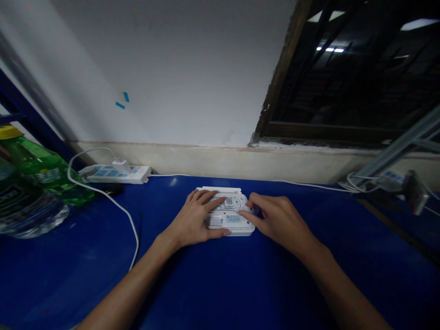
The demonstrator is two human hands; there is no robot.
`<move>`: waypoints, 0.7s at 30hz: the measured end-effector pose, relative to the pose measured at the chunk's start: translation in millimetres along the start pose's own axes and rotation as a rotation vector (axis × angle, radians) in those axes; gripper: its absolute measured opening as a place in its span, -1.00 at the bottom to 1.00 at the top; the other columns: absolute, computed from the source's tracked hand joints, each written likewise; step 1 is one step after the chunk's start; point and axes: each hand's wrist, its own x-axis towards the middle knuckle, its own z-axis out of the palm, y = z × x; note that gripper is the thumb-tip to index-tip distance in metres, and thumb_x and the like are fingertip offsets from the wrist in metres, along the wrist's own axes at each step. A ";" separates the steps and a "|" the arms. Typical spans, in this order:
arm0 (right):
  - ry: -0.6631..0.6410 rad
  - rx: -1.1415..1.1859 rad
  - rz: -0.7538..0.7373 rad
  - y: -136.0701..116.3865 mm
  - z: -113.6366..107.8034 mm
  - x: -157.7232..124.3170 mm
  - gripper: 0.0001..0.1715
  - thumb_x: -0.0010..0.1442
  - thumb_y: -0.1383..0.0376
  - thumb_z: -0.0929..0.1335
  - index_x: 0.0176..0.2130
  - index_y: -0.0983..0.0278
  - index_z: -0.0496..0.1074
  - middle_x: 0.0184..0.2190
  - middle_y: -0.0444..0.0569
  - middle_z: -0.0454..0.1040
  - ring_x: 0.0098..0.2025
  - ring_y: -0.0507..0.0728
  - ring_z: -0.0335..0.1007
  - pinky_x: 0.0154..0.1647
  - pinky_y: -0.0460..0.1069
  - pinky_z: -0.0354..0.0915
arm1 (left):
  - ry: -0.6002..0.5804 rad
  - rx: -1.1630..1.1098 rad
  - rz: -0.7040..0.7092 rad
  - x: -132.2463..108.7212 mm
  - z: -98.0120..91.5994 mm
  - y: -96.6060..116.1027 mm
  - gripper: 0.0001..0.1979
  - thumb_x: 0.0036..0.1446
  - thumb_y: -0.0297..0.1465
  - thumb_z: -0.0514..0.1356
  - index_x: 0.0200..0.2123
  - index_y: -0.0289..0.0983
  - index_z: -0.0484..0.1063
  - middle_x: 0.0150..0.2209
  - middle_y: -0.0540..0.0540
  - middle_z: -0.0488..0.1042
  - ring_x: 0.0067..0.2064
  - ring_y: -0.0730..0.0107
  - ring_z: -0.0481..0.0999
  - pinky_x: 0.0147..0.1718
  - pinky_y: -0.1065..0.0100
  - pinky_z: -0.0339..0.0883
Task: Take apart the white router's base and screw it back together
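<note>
A small white router-like device [229,219] lies upside down on the blue table [220,284], its vented underside and label facing up. My left hand [194,220] rests on its left part, fingers laid over the top and thumb along the near edge, holding it down. My right hand [278,220] is at its right edge, fingers curled in a pinch around something small and dark that I cannot make out, touching the device.
A white power strip [115,174] with a plugged-in adapter lies at the back left, its white cable [132,229] trailing toward me. A green bottle [44,172] and a clear bottle [24,211] stand at the left. Cables and a metal frame [395,178] sit at the right.
</note>
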 end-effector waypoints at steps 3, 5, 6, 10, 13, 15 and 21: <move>-0.056 -0.003 -0.008 -10.3 -4.1 12.9 -0.63 0.45 0.17 0.28 -0.34 0.26 0.51 -0.39 -0.02 0.62 -0.35 0.13 0.57 -0.31 -0.03 0.30 | 0.008 0.008 0.010 -1.1 1.3 0.1 -0.06 0.05 0.27 0.22 0.37 -0.08 0.22 0.38 -0.21 0.24 0.38 -0.18 0.19 0.36 -0.27 -0.11; -0.117 -0.026 0.002 -14.2 -5.2 19.7 -0.66 0.47 0.20 0.26 -0.19 0.25 0.58 -0.34 0.02 0.65 -0.30 0.17 0.59 -0.25 0.00 0.34 | 0.008 0.013 0.020 -1.4 1.9 -0.2 -0.04 0.03 0.28 0.23 0.38 -0.08 0.21 0.38 -0.21 0.23 0.38 -0.19 0.17 0.35 -0.27 -0.11; -0.141 -0.037 0.002 -14.9 -5.8 21.7 -0.68 0.47 0.20 0.26 -0.06 0.24 0.58 -0.29 0.03 0.66 -0.28 0.19 0.60 -0.24 0.01 0.36 | 0.006 0.015 0.025 -1.4 2.1 -0.4 -0.03 0.02 0.28 0.23 0.38 -0.07 0.20 0.39 -0.21 0.22 0.39 -0.19 0.17 0.35 -0.27 -0.11; -0.169 0.031 -0.009 -11.4 -10.7 17.5 -0.44 0.47 0.25 0.23 0.40 0.13 0.18 -0.18 0.01 0.67 -0.25 0.19 0.61 -0.24 0.03 0.45 | 0.005 0.019 0.030 -1.0 2.7 -1.7 -0.04 0.02 0.27 0.24 0.38 -0.07 0.21 0.39 -0.21 0.21 0.39 -0.20 0.17 0.34 -0.28 -0.09; -0.151 0.143 -0.026 -7.8 -15.3 6.8 -0.31 0.46 0.33 0.19 0.47 0.05 -0.03 0.06 0.01 0.59 0.02 0.18 0.57 -0.01 0.07 0.48 | 0.012 0.021 0.032 -0.6 3.2 -2.3 -0.04 0.01 0.27 0.25 0.37 -0.08 0.23 0.39 -0.21 0.22 0.37 -0.20 0.19 0.33 -0.28 -0.08; -0.139 0.167 -0.044 -6.5 -17.6 1.4 -0.25 0.42 0.36 0.19 0.47 -0.01 -0.07 0.24 -0.01 0.44 0.24 0.19 0.42 0.17 0.12 0.41 | 0.015 0.017 0.038 -0.3 3.3 -2.5 -0.04 0.00 0.27 0.26 0.37 -0.08 0.23 0.39 -0.20 0.22 0.37 -0.19 0.19 0.34 -0.27 -0.08; -0.101 0.138 -0.010 -5.8 -14.6 4.6 -0.36 0.41 0.32 0.22 0.41 0.04 0.13 0.30 0.00 0.39 0.28 0.25 0.37 0.25 0.21 0.36 | 0.003 -0.004 0.027 -0.4 2.2 -1.8 -0.06 0.01 0.26 0.27 0.36 -0.07 0.25 0.39 -0.20 0.21 0.37 -0.20 0.20 0.33 -0.28 -0.06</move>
